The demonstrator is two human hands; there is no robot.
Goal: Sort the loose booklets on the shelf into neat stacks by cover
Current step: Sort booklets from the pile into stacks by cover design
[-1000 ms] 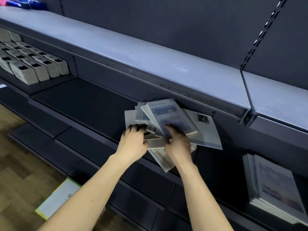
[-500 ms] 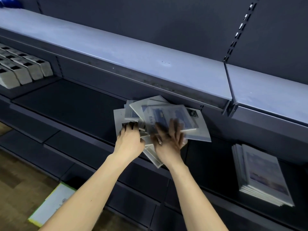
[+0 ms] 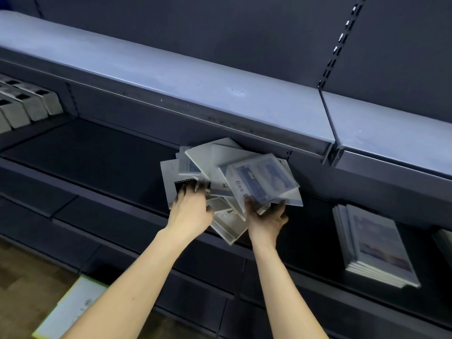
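Observation:
A loose pile of grey and white booklets (image 3: pixel 220 165) lies fanned out on the dark middle shelf (image 3: pixel 85 152), with some hanging over its front edge. My left hand (image 3: pixel 190 209) rests with its fingertips on the left side of the pile, on a booklet with a black patch (image 3: pixel 182 185). My right hand (image 3: pixel 266 218) grips the near edge of a blue-cover booklet (image 3: pixel 264 179) and holds it tilted up over the pile's right side; it is blurred. A neat stack of blue-cover booklets (image 3: pixel 376 245) lies on the same shelf to the right.
A grey upper shelf (image 3: pixel 171 77) overhangs the pile closely. Rows of white boxes (image 3: pixel 24 106) stand at the far left. Lower dark shelves step out toward me. A yellow-edged booklet (image 3: pixel 71 309) lies on the wooden floor. Another item (image 3: pixel 445 241) shows at the right edge.
My right hand went from lying on top of the pile to gripping the blue-cover booklet's near edge and raising it. The left hand stayed on the pile. The view shifted right.

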